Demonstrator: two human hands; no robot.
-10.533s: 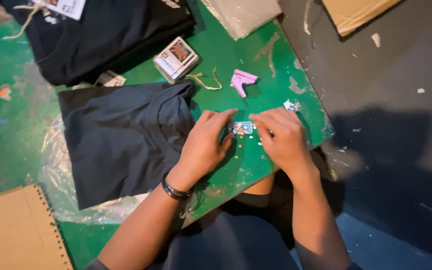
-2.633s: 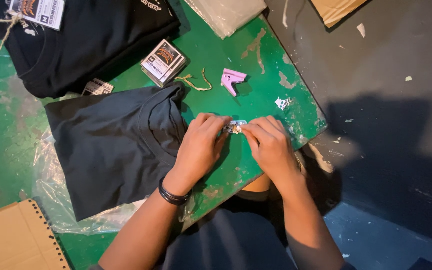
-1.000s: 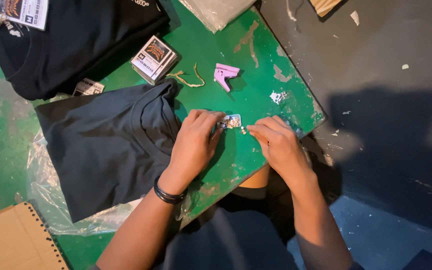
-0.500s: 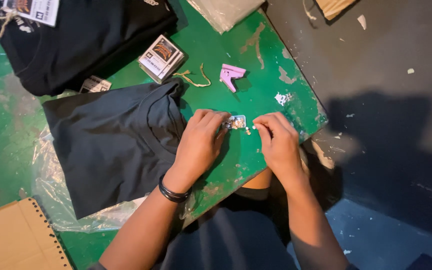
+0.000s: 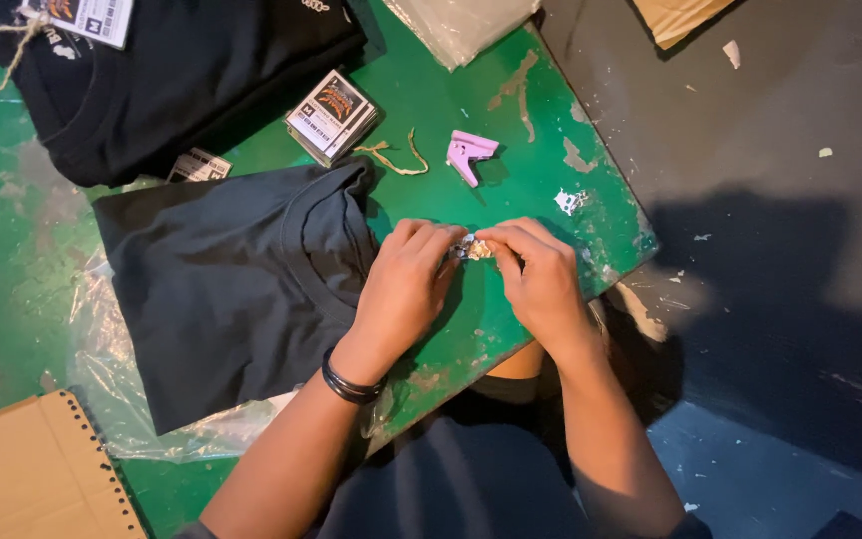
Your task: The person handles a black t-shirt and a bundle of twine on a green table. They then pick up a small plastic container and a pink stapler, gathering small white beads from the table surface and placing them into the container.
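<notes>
Both hands, left hand (image 5: pixel 403 284) and right hand (image 5: pixel 541 279), pinch one small shiny tag (image 5: pixel 471 249) over the green bench (image 5: pixel 511 130), keeping it steady beside the folded dark shirt (image 5: pixel 231 289).

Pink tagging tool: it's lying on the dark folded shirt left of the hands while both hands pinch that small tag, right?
Not quite. The pink tagging tool lies on the bare green table, beyond the hands, not on the dark folded shirt. The head view shows it. The left hand and right hand do pinch the small tag.
</notes>
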